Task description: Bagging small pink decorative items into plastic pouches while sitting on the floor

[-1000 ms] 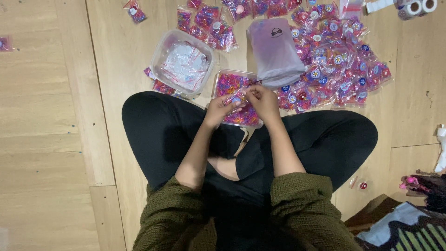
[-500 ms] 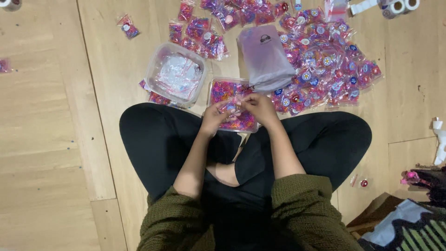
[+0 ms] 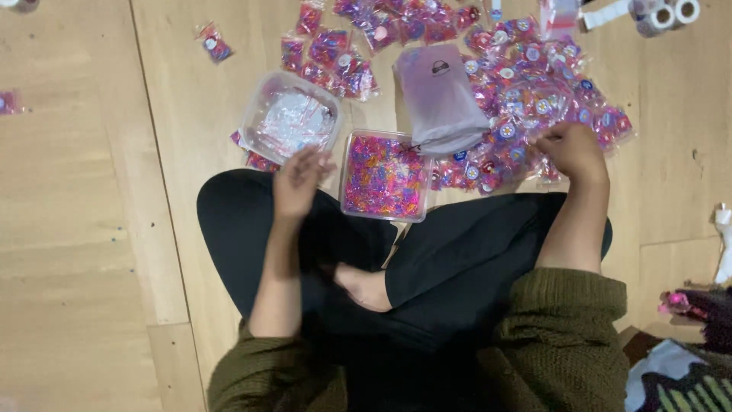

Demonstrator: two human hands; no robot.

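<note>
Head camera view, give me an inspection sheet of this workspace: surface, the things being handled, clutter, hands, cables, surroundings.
Surface: pale wooden floor; the person sits cross-legged on it.
Things in hand: square clear tray full of small colourful pieces, in front of the knees; heap of small pink and red packets on the right.
Clutter: second clear container with shiny contents; grey pouch; stray packet at the upper left.
Hands: left hand hovers open, blurred, between the two containers; right hand rests on the packet heap, and whether it grips one cannot be told.
Cables: nothing seen.
Surroundings: tape rolls at the top right; fabric items at the lower right.
</note>
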